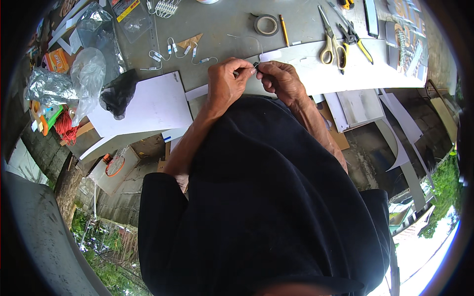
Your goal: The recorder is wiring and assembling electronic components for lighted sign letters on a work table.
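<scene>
Over the near edge of the grey table, my two hands meet fingertip to fingertip. My left hand is closed in a pinch, and so is my right hand. Between them is a thin pale wire that loops up and away to the left over the tabletop. A small dark bit, perhaps black tape, shows at the fingertips; its exact shape is mostly hidden. Left of my hands lies a chain of small white modules joined by thin wire. Beyond my right hand rest a roll of dark tape and a yellow pencil.
Scissors and yellow-handled pliers lie on the right, partly over a long white sheet. Clear plastic bags, a black bag and a white panel crowd the left. A brown scrap lies by the modules.
</scene>
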### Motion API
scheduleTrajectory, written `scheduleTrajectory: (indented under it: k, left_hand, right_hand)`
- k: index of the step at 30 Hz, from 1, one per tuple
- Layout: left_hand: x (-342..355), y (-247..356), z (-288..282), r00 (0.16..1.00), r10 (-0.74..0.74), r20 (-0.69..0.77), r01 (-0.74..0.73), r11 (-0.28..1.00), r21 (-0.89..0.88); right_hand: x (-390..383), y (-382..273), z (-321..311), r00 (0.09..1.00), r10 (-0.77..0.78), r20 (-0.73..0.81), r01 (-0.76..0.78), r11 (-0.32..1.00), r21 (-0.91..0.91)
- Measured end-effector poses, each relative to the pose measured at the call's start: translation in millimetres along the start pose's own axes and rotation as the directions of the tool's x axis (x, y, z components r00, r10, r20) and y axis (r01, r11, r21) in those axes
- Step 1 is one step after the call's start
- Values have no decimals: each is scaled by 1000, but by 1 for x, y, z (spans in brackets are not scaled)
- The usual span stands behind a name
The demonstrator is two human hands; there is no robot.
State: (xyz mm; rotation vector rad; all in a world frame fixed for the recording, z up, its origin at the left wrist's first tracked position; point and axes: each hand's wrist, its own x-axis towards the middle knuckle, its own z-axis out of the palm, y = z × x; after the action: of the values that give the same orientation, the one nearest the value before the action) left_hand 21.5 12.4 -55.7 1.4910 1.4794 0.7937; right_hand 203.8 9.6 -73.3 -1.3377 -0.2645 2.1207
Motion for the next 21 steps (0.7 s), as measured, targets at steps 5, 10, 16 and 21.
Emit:
scheduleTrajectory:
  k: [5, 10, 16, 21]
  left_hand:
    - [1, -1, -1, 999, -35, 16, 35, 999, -17]
    - [2, -3, -2, 999, -43, 11, 44, 996, -78]
    - [6, 6, -6, 998, 55, -30, -55, 998, 13]
    - [8, 17, -10, 990, 142, 6, -142, 984, 112]
  right_hand:
    - [0, -1, 0, 1000, 4, 15, -5, 999, 51]
    - [-2, -1, -3, 997, -45, 70, 46, 999, -11]
    - [-8, -11, 0, 969, -196, 149, 218, 966, -143]
    - [-2, -14, 1, 988, -140, 66, 146, 985, -92]
